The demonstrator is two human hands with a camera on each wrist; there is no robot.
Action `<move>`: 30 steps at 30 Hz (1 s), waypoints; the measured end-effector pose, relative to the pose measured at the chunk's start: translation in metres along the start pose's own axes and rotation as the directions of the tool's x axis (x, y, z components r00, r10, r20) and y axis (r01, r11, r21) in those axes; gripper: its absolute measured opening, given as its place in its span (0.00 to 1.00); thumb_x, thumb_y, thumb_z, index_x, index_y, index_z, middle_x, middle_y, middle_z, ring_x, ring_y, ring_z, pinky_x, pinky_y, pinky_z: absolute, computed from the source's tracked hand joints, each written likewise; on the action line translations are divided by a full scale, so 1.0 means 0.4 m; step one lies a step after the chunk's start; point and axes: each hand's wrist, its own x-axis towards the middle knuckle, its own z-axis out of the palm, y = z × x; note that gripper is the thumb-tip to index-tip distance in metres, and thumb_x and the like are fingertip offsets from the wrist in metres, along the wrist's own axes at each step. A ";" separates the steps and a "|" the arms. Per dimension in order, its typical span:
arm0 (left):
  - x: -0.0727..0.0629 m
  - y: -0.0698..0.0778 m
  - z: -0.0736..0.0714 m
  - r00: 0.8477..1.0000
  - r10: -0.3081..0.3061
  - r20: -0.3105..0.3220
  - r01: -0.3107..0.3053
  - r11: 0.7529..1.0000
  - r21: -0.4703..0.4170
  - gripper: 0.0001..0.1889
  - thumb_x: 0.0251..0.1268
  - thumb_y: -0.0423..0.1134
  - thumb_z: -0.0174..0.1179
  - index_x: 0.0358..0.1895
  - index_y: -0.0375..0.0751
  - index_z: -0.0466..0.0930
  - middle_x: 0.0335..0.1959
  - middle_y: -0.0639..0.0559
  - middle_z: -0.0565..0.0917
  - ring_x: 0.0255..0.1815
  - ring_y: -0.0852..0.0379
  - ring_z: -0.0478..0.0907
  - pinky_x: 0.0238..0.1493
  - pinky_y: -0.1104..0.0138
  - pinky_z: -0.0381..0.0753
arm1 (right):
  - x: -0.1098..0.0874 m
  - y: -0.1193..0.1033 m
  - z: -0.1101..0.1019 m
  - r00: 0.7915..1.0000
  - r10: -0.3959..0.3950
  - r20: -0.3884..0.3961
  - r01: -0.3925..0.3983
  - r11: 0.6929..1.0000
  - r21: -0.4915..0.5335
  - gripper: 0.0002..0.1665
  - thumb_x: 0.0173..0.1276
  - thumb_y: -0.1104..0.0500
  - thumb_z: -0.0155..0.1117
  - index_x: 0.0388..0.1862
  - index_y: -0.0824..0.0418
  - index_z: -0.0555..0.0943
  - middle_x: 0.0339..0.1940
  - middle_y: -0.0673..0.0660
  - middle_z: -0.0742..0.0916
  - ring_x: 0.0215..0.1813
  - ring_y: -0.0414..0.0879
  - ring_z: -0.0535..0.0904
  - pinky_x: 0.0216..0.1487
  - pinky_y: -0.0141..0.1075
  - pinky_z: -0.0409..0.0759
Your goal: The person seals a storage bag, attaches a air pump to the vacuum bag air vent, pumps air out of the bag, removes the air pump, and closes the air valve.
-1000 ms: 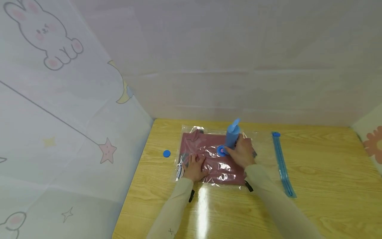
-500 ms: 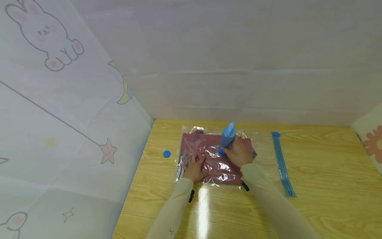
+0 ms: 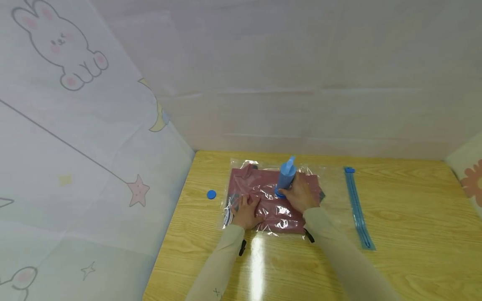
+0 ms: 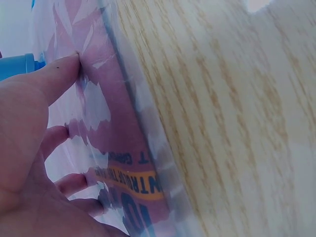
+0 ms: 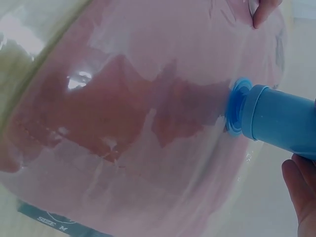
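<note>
A clear plastic vacuum storage bag (image 3: 333, 184) lies flat with a folded dark red garment (image 3: 288, 212) inside. My left hand (image 3: 246, 214) rests on its left part with fingers spread, the fingertips pressing the film. In my right hand (image 3: 302, 195) is a blue hand pump (image 3: 287, 175), gripped round its barrel. The pump stands slightly tilted, its lower end at the round blue valve (image 5: 236, 106) on the bag. A pull handle sticks up from the pump's top. In the right wrist view only part of the right hand (image 5: 302, 185) shows beside the barrel.
A round blue cap (image 3: 211, 194) lies on the wooden table (image 3: 410, 209) left of the bag. The bag's right end has a blue zip strip (image 3: 357, 207) with a slider at the far end. Printed cloth walls (image 3: 263, 113) stand behind and at the sides.
My right hand has brought the pump left and down from beside the valve onto it, and it has held there since half a second ago. The left hand has stayed put.
</note>
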 end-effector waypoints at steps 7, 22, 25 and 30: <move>-0.002 0.000 -0.003 1.000 0.002 0.000 -0.002 1.000 -0.004 0.41 0.59 0.57 0.64 0.75 0.59 0.57 0.75 0.38 0.52 0.78 0.33 0.40 0.64 0.25 0.42 | 0.001 0.000 0.006 1.000 -0.020 0.006 0.020 1.000 0.013 0.45 0.60 0.61 0.70 0.70 0.69 0.57 0.62 0.75 0.75 0.62 0.70 0.74 0.62 0.61 0.72; -0.008 0.003 -0.011 1.000 0.011 0.002 -0.011 1.000 -0.001 0.40 0.59 0.57 0.64 0.74 0.57 0.59 0.74 0.38 0.54 0.78 0.32 0.42 0.65 0.25 0.45 | 0.002 0.006 0.013 1.000 -0.022 0.001 0.022 0.999 -0.036 0.46 0.60 0.59 0.71 0.70 0.70 0.57 0.61 0.75 0.76 0.61 0.70 0.74 0.61 0.61 0.73; -0.008 0.005 -0.011 1.000 0.005 0.008 -0.005 1.000 0.001 0.40 0.59 0.57 0.64 0.74 0.57 0.58 0.74 0.38 0.53 0.78 0.32 0.41 0.65 0.26 0.44 | 0.001 0.007 0.014 1.000 -0.020 0.001 0.020 0.998 -0.051 0.46 0.60 0.58 0.71 0.70 0.70 0.57 0.61 0.75 0.76 0.60 0.70 0.75 0.61 0.61 0.73; -0.003 0.009 -0.013 1.000 -0.005 0.021 0.005 1.000 -0.001 0.41 0.58 0.56 0.65 0.74 0.57 0.59 0.75 0.38 0.53 0.78 0.33 0.41 0.65 0.25 0.42 | 0.001 0.012 0.014 0.999 -0.033 -0.016 0.031 0.996 -0.082 0.45 0.60 0.58 0.71 0.68 0.71 0.58 0.59 0.76 0.77 0.59 0.70 0.76 0.60 0.61 0.73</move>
